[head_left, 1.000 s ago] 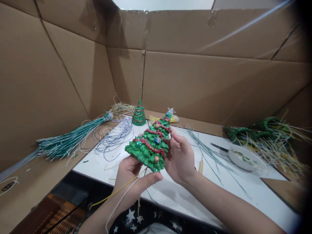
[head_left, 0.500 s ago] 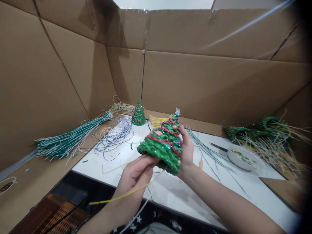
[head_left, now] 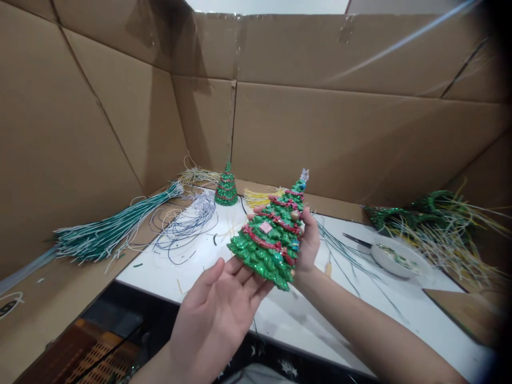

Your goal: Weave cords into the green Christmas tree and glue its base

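Note:
A green glittery Christmas tree ornament (head_left: pixel 268 234) with red garlands, small baubles and a star on top is tilted above the table. My right hand (head_left: pixel 307 245) is wrapped round it from behind, with the thumb at its right edge and fingertips showing past its left side. Palm up, my left hand (head_left: pixel 224 301) lies below the base, fingers stretched out and their tips under the lower rim. The tree's hollow underside is hidden from this angle. Further back stands a second, smaller green tree (head_left: pixel 226 186) with red garlands.
Bundled green-and-white wires (head_left: pixel 120 229) lie left, beside loose blue-white wires (head_left: pixel 188 224). Yellow wires (head_left: pixel 260 197) and teal wires (head_left: pixel 344 248) are behind the ornament. At right stand a white bowl (head_left: pixel 396 261) with scraps, dark-bladed tweezers or scissors (head_left: pixel 356 240), and more green ornaments (head_left: pixel 416 213). Cardboard walls (head_left: pixel 340 138) enclose the table.
My left hand has turned palm up and opened out under the base. The ornament's decorated side has rolled towards me. The yellow wire across my left wrist is no longer visible.

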{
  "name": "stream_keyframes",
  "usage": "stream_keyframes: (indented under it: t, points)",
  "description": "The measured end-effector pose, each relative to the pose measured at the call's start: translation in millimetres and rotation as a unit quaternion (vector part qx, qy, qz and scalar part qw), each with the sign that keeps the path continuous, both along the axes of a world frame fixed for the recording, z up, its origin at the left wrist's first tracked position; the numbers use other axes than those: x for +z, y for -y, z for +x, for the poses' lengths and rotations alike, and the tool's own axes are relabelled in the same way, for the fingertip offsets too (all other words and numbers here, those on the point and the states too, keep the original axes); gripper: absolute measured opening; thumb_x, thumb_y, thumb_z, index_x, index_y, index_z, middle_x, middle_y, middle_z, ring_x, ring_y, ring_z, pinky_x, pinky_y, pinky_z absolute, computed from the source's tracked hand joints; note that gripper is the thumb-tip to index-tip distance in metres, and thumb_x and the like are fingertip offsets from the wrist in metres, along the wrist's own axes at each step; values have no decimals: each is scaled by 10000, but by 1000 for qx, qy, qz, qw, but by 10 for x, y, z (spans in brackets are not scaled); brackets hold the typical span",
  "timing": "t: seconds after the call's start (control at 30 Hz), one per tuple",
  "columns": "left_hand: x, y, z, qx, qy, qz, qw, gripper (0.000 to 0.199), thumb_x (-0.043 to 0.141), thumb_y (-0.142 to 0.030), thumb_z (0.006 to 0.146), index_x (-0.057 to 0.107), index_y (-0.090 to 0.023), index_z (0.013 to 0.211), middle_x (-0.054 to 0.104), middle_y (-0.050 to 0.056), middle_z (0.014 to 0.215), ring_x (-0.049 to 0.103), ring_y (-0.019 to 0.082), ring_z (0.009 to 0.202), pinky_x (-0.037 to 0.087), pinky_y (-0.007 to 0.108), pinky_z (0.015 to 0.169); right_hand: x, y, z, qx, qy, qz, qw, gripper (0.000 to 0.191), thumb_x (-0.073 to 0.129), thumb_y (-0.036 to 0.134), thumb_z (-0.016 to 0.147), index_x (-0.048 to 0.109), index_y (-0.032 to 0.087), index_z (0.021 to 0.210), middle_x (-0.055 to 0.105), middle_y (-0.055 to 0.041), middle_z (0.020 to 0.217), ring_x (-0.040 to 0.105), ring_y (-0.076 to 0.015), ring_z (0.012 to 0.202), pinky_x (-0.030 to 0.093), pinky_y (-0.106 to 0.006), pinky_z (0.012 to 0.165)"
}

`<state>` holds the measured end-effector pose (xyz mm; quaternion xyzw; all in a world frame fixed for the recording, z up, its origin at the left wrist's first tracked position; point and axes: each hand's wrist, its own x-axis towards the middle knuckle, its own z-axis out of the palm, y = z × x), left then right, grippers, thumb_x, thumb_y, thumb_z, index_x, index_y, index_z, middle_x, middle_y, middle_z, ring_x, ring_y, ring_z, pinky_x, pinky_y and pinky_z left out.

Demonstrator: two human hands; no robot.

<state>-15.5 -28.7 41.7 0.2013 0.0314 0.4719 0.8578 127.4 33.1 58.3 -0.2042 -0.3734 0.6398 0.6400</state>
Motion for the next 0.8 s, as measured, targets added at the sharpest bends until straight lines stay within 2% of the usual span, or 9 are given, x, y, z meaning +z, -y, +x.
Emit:
stream_keyframes:
  t: [0.13, 0.23, 0.37, 0.53, 0.8]
  points:
    - [-33, -3, 28, 18, -11, -9, 1000, 393, 601, -328, 876, 644, -222, 1252, 706, 75, 1180, 620, 224, 1169, 431, 394, 1113, 25, 23, -29, -35, 12, 12, 999, 476, 503, 673, 795, 705, 294, 1000, 750, -39, 936, 695, -303, 991, 557, -499, 809]
    - [-67, -16, 34, 18, -5, -9, 1000, 384, 594, -341, 902, 641, -243, 1270, 703, 58, 1213, 616, 222, 1181, 426, 389, 1116, 29, 49, -50, -31, 30, 32, 999, 490, 462, 660, 816, 684, 306, 1072, 744, -32, 927, 688, -301, 1016, 558, -477, 804]
    - [-115, -16, 46, 21, 16, -12, 1000, 381, 529, -381, 959, 614, -278, 1316, 690, 24, 1273, 617, 204, 1198, 360, 374, 1163, 1, 71, -47, -26, 45, 61, 997, 494, 525, 627, 779, 647, 306, 1134, 735, -44, 946, 684, -306, 1011, 563, -494, 825]
    - [-122, 24, 68, 21, 19, -28, 999, 434, 427, -402, 1009, 518, -288, 1418, 675, 17, 1309, 606, 172, 1220, 285, 350, 1201, -42, 61, -10, -24, 52, 109, 992, 510, 520, 635, 773, 623, 296, 1141, 725, -53, 912, 682, -306, 989, 558, -510, 840]
    - [-72, 40, 116, 68, -51, -50, 995, 480, 467, -436, 989, 480, -287, 1445, 651, 36, 1340, 575, 214, 1257, 325, 417, 1183, -38, 55, -1, -44, 92, 135, 986, 491, 487, 629, 777, 620, 294, 1111, 713, -57, 886, 679, -304, 977, 552, -497, 838]
